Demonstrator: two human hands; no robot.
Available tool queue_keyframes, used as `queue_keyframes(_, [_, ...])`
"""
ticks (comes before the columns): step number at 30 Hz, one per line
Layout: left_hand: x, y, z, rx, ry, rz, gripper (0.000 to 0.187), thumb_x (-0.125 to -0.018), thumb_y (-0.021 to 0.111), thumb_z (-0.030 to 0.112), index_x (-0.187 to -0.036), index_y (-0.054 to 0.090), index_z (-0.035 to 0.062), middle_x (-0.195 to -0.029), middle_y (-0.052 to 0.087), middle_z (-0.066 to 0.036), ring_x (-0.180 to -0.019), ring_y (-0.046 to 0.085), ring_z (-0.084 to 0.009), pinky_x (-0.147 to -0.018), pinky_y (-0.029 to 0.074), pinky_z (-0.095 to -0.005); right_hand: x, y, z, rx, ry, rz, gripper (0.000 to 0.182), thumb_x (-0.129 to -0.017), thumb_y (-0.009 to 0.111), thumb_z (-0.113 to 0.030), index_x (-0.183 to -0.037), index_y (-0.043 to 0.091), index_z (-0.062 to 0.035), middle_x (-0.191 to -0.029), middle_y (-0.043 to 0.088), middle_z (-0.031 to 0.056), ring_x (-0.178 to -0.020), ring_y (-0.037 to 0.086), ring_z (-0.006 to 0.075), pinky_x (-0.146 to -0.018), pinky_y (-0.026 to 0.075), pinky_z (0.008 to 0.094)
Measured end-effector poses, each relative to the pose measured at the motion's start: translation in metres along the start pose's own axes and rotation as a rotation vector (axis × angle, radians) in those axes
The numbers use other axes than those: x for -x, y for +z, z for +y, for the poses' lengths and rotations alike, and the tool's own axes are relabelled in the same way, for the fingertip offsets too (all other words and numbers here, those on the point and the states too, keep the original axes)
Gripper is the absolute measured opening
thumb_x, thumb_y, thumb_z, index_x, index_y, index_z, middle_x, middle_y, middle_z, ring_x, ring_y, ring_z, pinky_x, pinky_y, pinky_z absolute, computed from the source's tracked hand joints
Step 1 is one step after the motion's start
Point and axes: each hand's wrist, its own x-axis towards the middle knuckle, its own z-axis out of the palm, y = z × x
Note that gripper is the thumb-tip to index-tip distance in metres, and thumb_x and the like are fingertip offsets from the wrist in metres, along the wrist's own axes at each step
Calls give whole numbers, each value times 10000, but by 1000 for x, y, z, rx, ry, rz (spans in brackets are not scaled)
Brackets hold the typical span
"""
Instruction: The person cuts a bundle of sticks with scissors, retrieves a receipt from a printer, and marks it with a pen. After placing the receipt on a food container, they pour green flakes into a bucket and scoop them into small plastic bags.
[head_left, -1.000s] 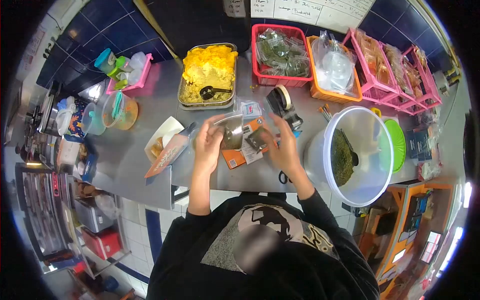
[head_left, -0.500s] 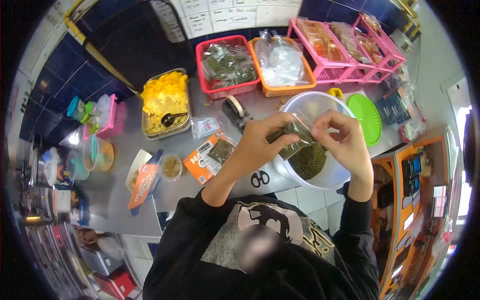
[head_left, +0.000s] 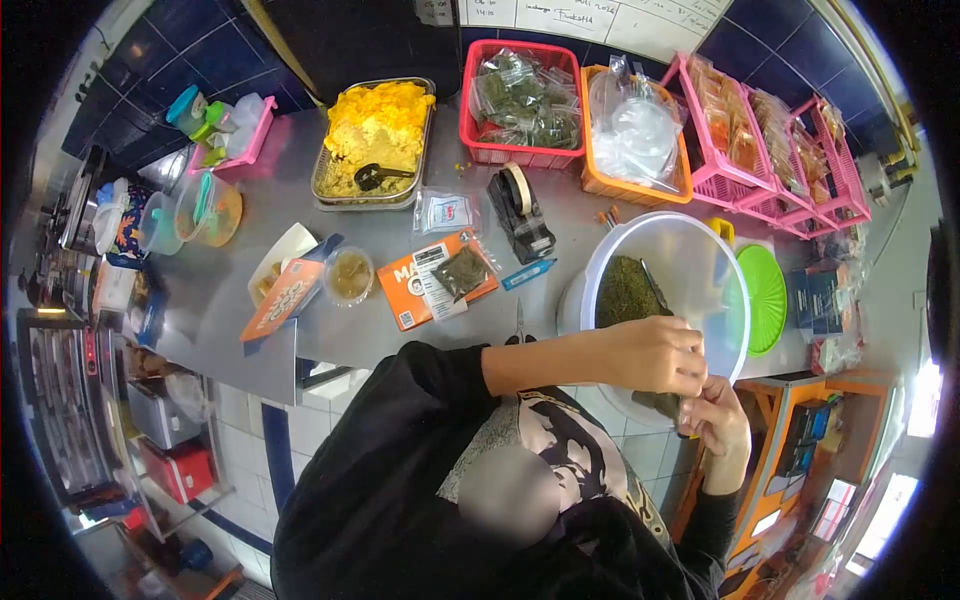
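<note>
My left hand [head_left: 655, 355] reaches across the front of a white plastic tub [head_left: 740, 290], its fingers bent down and closed. My right hand [head_left: 718, 425] meets it at the tub's near right rim in a pinch. Between them is a small clear bag of dark green herbs [head_left: 655, 403], mostly hidden by my left hand. Inside the tub lie loose dried green herbs [head_left: 625, 290] with a dark-handled utensil [head_left: 655, 287] resting in them. The tub's green lid [head_left: 763, 300] lies to its right.
Left of the tub are scissors [head_left: 519, 325], a blue marker [head_left: 528, 274], a tape dispenser [head_left: 522, 220] and a filled bag on an orange packet [head_left: 405, 290]. Behind stand a yellow food tray [head_left: 425, 150], a red basket [head_left: 525, 155], an orange basket [head_left: 640, 190] and pink racks [head_left: 735, 190].
Both hands have moved from above the tub to its near right rim, taking the bag along. The view has shifted, and the blue marker now shows.
</note>
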Motion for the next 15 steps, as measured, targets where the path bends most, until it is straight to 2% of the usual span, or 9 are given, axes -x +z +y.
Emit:
queue_keyframes(1, [-2,-3,-1,-14,81,93,147,-659,647,156,-800,632,117,-870,609,27,-881,577,-168,-716,493,-283,1,0,-3,-4,-1,3,200,-737,674,21,-921,604,58,-699,616,82,-517,567,126,-454,457,258])
queue_keyframes(3, [-7,-6,-5,-20,189,253,129,-643,664,154,-759,615,125,-859,611,33,-810,593,-159,-585,501,-267,1,4,-13,-78,27,-146,254,-748,676,4,-978,593,75,-743,626,94,-597,597,149,-527,484,288])
queue_keyframes(6, [-15,-13,-3,-20,102,179,117,-645,665,160,-744,613,127,-844,605,30,-805,592,-150,-558,493,-245,1,9,-18,-142,-16,-161,329,-753,683,-16,-1044,570,90,-819,632,97,-654,611,169,-567,486,293])
queue_keyframes(8, [-20,-17,-1,6,64,152,100,-656,651,171,-738,610,131,-854,580,22,-821,584,-154,-608,491,-266,-4,21,-26,-154,-43,-140,364,-753,647,21,-1097,551,87,-873,633,92,-668,609,168,-581,480,285])
queue_keyframes(10, [-25,-21,-3,-150,-5,32,78,-673,631,173,-731,605,128,-897,558,10,-850,569,-160,-673,476,-295,-6,27,-32,91,-166,32,332,-754,581,70,-1084,546,66,-898,620,70,-663,589,137,-584,476,265])
queue_keyframes(11, [-23,-18,-5,-154,-25,17,67,-680,619,174,-720,595,126,-947,545,-1,-878,553,-169,-715,453,-309,-9,24,-29,85,-177,65,332,-754,581,70,-1084,546,66,-898,620,70,-663,589,137,-584,476,265])
queue_keyframes(13, [-22,-16,-7,-164,-18,-23,79,-672,626,172,-725,597,122,-936,539,-5,-884,552,-174,-722,456,-317,-18,15,-18,472,-384,85,293,-726,564,90,-1014,569,36,-794,612,49,-627,570,101,-579,463,225])
queue_keyframes(14, [-22,-15,-9,-208,-34,-67,91,-664,634,171,-731,599,118,-925,534,-10,-889,550,-179,-729,460,-325,-17,17,-19,464,-391,114,293,-726,564,90,-1014,569,36,-794,612,49,-627,570,101,-579,463,225])
queue_keyframes(15, [-22,-13,-11,-190,-16,-72,91,-664,634,171,-731,599,118,-925,534,-10,-889,550,-179,-729,460,-325,-17,19,-19,631,-441,202,228,-728,577,67,-953,577,31,-742,589,39,-613,548,86,-561,452,224])
